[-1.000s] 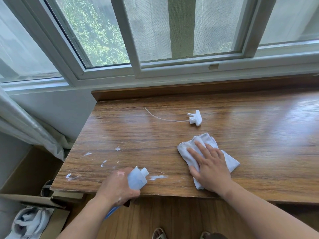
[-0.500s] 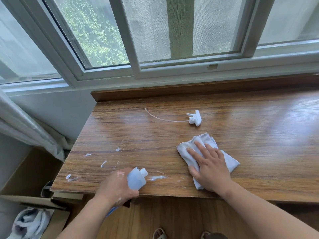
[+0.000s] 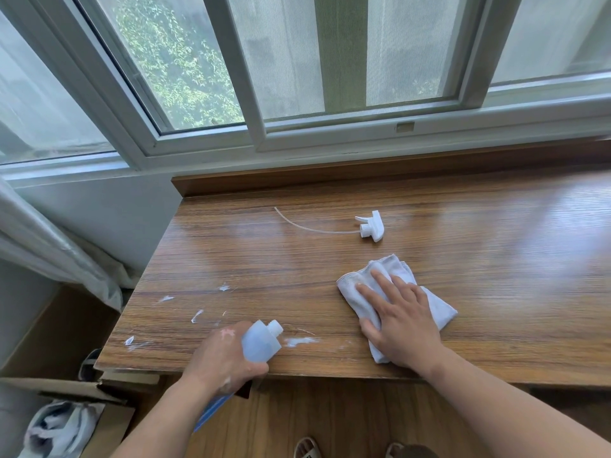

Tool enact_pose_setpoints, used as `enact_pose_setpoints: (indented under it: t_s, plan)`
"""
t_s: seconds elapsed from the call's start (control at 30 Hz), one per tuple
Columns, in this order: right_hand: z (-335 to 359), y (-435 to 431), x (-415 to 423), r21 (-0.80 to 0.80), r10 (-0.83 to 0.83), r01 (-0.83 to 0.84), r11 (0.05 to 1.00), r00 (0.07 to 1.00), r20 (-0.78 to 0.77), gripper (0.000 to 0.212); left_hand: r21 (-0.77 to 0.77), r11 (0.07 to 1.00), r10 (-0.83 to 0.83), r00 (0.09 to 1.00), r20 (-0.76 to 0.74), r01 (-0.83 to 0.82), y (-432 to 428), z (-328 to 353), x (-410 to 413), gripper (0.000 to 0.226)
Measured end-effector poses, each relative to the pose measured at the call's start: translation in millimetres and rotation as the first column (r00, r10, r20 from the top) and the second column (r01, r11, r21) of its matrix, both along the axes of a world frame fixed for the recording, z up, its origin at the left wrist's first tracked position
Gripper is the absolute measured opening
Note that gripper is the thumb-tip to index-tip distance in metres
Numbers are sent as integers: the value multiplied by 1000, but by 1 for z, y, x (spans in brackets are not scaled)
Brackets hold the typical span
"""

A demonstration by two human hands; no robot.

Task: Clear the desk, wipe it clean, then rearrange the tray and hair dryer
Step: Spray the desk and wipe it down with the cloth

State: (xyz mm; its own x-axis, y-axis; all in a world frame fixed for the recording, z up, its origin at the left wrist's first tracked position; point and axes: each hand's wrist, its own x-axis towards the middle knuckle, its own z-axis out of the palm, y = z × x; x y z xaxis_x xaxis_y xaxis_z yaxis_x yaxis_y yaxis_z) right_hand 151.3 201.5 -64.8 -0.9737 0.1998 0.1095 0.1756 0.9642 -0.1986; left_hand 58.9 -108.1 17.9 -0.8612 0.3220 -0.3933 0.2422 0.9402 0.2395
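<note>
Our left hand (image 3: 224,355) has its grip clamped round a pale blue translucent plastic bottle (image 3: 261,343), with fingers and thumb curled about its body. White flecks sit on the back of the hand. The bottle is tilted over the near edge of the brown wood-grain table (image 3: 479,252), its open threaded white neck pointing forward and to the right. Its lower end hangs below the table's edge, where a blue-striped label shows under the wrist.

Our right hand (image 3: 401,322) has its grip apart. The fingers are straight and spread, and the palm presses down flat on a folded white cloth (image 3: 438,309). The cloth lies on the table to the right of the bottle, near the front edge, and its folds show beyond the fingertips and on both sides of the hand.

We see white smears (image 3: 301,341) on the wood just beside the bottle's neck, and more are scattered toward the left front corner. Farther back a white plastic trigger spray head (image 3: 372,226) lies on its side, well apart from both hands. Its thin clear dip tube (image 3: 307,228) curves off to the left.

Behind the table stands a white-framed sliding window (image 3: 251,94). To the left hangs a pale curtain (image 3: 49,252) above an open brown cardboard box (image 3: 66,332). Near the bottom edge we see the toes of sandals (image 3: 307,447) on the wooden floor.
</note>
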Motion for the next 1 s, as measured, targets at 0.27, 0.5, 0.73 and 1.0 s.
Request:
enact_pose_setpoints:
  t_s: [0.27, 0.5, 0.73, 1.0]
  plan:
    - [-5, 3, -8, 15, -25, 25, 1000, 999, 25, 63, 273, 952, 116, 987, 109, -142, -8, 15, -7, 78]
    - [-11, -6, -16, 41, -187, 188, 981, 982, -12, 56, 381, 918, 67, 991, 118, -107, -14, 24, -24, 66]
    - [-8, -55, -11, 48, -408, 407, 912, 913, 16, 56, 459, 889, -83, 985, 154, 3, -46, 17, -50, 70]
    - [-11, -200, -77, 12, -413, 414, 910, 910, -44, 50, 520, 854, -148, 969, 196, 26, -93, 8, -68, 69]
